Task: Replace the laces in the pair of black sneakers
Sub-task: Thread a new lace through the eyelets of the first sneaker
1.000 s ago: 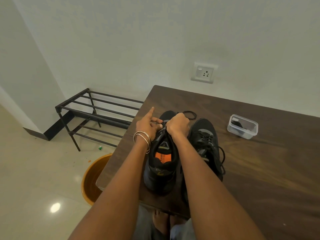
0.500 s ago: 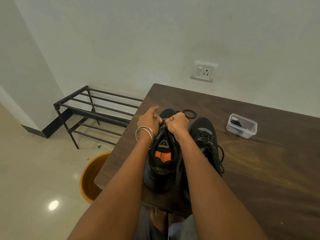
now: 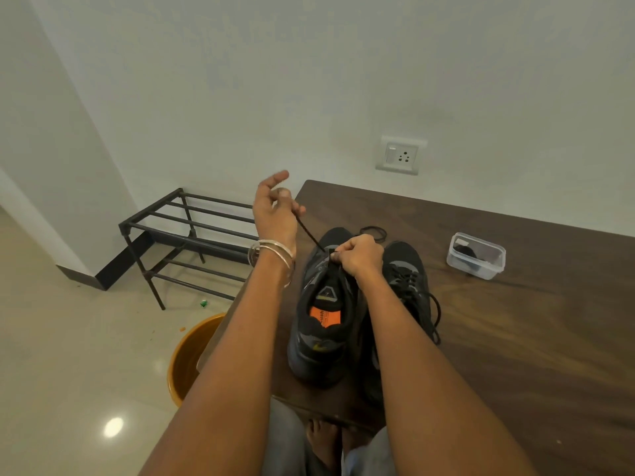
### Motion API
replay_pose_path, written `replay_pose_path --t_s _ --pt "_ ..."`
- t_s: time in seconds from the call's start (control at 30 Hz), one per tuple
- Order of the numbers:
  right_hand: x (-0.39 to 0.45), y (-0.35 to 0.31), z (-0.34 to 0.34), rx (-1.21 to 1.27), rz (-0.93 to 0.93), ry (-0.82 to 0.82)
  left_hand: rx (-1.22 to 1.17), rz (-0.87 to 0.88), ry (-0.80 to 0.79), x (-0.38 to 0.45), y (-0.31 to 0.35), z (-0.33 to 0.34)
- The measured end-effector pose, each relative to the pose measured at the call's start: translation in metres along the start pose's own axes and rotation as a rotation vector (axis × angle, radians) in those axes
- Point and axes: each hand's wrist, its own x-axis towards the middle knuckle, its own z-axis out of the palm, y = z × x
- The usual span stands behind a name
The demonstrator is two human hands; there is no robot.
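Observation:
Two black sneakers stand side by side on the dark wooden table (image 3: 515, 338). The left sneaker (image 3: 319, 324) shows an orange insole label; the right sneaker (image 3: 409, 280) is laced. My left hand (image 3: 275, 214), with bangles on the wrist, is raised up and to the left, pinching a black lace (image 3: 309, 233) stretched taut from the left sneaker's front eyelets. My right hand (image 3: 360, 257) is closed on the left sneaker's upper near the eyelets, where the lace comes out. A loose black lace (image 3: 372, 231) lies coiled just beyond the shoes.
A small clear plastic box (image 3: 476, 255) with something dark inside sits at the right back of the table. A black metal shoe rack (image 3: 185, 235) stands on the floor at the left, and an orange bucket (image 3: 192, 355) sits beside the table's edge. My bare feet (image 3: 326, 444) show below.
My left hand has left the shoe and risen up and to the left, drawing a length of black lace out taut. My right hand stays on the shoe's upper.

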Motion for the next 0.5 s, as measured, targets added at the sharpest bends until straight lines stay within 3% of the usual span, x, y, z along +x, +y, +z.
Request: replay_pose_path --t_s 0.13,0.23,0.3,0.4,0.5 --pt "0.000 -0.007 -0.002 -0.039 -0.017 -0.014 0.811 0.149 -0.254 -0.003 -0.035 -0.014" --pt "-0.002 -0.010 -0.003 -0.078 -0.032 -0.045 1.186 0.142 -0.461 -0.005 -0.051 -0.015" --pt "-0.004 -0.009 -0.005 -0.097 -0.047 -0.070 1.365 0.117 -0.498 -0.005 -0.057 -0.015" --pt "-0.006 -0.004 -0.009 -0.072 -0.058 -0.083 1.409 0.063 -0.416 -0.009 -0.059 -0.016" --pt "-0.008 -0.003 -0.010 -0.044 -0.053 -0.090 1.083 -0.103 -0.273 -0.015 -0.061 -0.020"
